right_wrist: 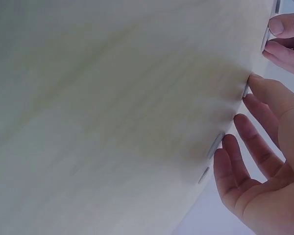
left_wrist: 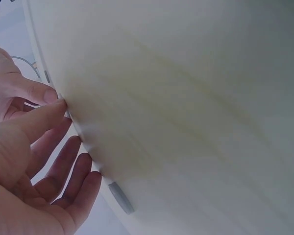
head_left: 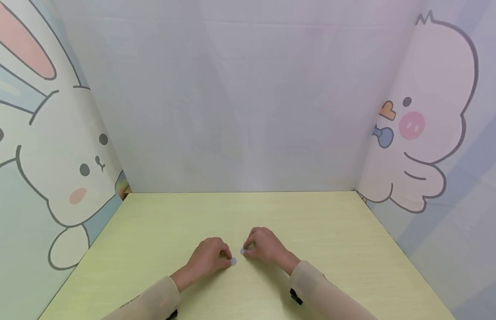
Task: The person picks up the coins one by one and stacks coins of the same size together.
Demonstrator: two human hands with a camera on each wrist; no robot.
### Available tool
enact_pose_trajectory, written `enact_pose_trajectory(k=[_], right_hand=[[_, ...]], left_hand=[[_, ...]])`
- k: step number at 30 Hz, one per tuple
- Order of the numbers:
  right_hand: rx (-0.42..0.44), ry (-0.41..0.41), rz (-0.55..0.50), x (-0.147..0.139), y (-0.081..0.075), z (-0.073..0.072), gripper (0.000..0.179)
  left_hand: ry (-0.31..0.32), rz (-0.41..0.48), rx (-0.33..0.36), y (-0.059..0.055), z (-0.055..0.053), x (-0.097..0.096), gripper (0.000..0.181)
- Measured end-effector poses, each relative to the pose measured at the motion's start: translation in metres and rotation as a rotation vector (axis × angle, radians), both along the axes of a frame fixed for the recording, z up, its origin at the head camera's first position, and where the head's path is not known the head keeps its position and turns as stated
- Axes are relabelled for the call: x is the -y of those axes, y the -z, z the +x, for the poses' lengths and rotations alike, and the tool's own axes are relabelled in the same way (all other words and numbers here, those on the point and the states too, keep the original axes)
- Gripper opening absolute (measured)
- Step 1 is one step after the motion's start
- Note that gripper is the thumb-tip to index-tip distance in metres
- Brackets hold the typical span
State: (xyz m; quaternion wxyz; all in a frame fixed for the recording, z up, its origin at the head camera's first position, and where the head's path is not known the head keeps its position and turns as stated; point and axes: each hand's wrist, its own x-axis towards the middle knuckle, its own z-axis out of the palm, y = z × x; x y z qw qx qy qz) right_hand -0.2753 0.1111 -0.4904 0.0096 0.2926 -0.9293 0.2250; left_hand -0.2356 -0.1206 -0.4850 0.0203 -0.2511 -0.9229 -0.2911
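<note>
Jointly, two small grey discs are pinched in two bare hands at the near middle of a pale yellow bench [head_left: 239, 209]. One grey disc [head_left: 233, 262] is clamped at its edge between the thumb and a finger of the left hand [head_left: 209, 257]. A second grey disc [head_left: 242, 251] is clamped in the same way by the right hand [head_left: 265, 245]. The pair are held near each other but apart, a narrow strip of bench being left between them, with the right hand's disc set slightly farther out.

In the right wrist view, five slim grey shapes are counted: the two pinched ones and three further grey pieces [right_wrist: 215, 145], two of them near the outer fingers of the right hand and one beyond the left. All are seen edge-on, so the full outline of the three cannot be told.

Each forearm is covered by a beige sleeve [head_left: 332, 293], two in all, and one black fitting [head_left: 296, 296] is shown at each cuff. Behind the bench, a pale grey cloth [head_left: 243, 102] is hung, crossed near its top by a horizontal crease. Two cartoon figures are printed at the sides: one white rabbit [head_left: 59, 146] at left, and one pale chick-like figure [head_left: 436, 80] at right, marked by a pink cheek and an orange beak.
</note>
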Motion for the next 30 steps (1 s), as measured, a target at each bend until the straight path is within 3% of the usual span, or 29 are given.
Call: enact_pose_trajectory(k=[30], right_hand=[[0.006, -0.016, -0.019, -0.0043, 0.0026, 0.0012, 0.01]], left_hand=[[0.0, -0.004, 0.0, -0.0032, 0.0002, -0.0002, 0.013]])
